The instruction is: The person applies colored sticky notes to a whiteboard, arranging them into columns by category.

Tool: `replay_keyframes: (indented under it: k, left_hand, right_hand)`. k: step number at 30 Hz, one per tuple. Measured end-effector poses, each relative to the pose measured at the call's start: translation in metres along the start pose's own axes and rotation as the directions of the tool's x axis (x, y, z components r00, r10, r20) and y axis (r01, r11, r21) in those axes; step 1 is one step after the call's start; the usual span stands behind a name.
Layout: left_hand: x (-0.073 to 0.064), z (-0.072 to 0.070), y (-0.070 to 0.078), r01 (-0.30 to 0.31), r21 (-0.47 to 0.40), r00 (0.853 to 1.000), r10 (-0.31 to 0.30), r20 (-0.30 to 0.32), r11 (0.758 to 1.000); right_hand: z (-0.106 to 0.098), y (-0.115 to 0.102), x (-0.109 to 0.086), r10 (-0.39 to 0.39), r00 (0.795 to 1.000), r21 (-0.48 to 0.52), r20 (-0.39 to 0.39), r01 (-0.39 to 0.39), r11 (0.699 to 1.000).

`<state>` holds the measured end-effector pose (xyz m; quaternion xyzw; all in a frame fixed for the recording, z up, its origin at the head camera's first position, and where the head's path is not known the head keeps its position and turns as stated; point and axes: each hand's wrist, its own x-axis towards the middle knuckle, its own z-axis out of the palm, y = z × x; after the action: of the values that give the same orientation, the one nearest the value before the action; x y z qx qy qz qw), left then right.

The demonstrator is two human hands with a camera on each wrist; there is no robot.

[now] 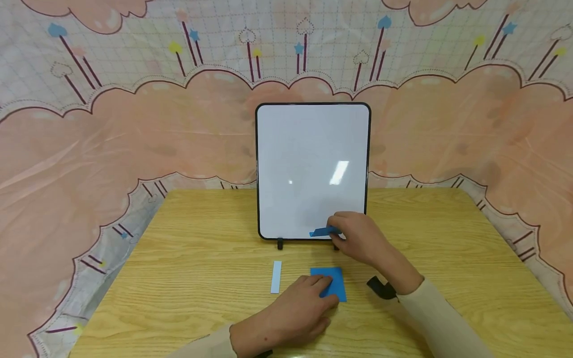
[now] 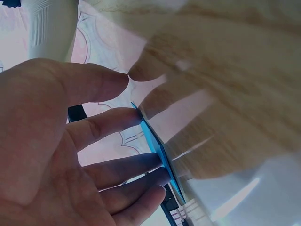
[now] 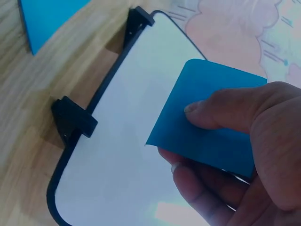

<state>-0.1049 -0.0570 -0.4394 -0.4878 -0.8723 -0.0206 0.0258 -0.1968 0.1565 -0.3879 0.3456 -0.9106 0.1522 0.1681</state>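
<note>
Left hand [image 1: 300, 306] on a blue square [image 1: 335, 291], right hand [image 1: 360, 237] with a blue sheet [image 1: 323, 231] before a whiteboard [image 1: 309, 164].
Farthest left of the small things, a pale strip [image 1: 275, 277] lies on the wooden table [image 1: 201, 248], near the left hand but apart from it. That hand grasps nothing: its loosely bent fingers rest their tips on the blue square, which lies flat on the table (the left wrist view shows it nearly edge-on). Behind, the whiteboard stands upright on black feet [image 1: 280, 243]. In front of its lower edge, right of centre, the blue sheet is pinched between the right hand's thumb and fingers (whether the sheet touches the board, I cannot tell). A pink cloud-patterned cloth [image 1: 447, 129] hangs behind everything.
</note>
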Motion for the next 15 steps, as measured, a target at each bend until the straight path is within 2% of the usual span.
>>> replay_keyframes:
  k: [15]
  left_hand:
    - [0.0016,0.0004,0.0043,0.024,-0.027,0.999,-0.023,0.023,0.999]
  right_hand:
    - [-0.0104,0.0037,0.0065,0.041,0.992,0.009,-0.115,-0.04,0.999]
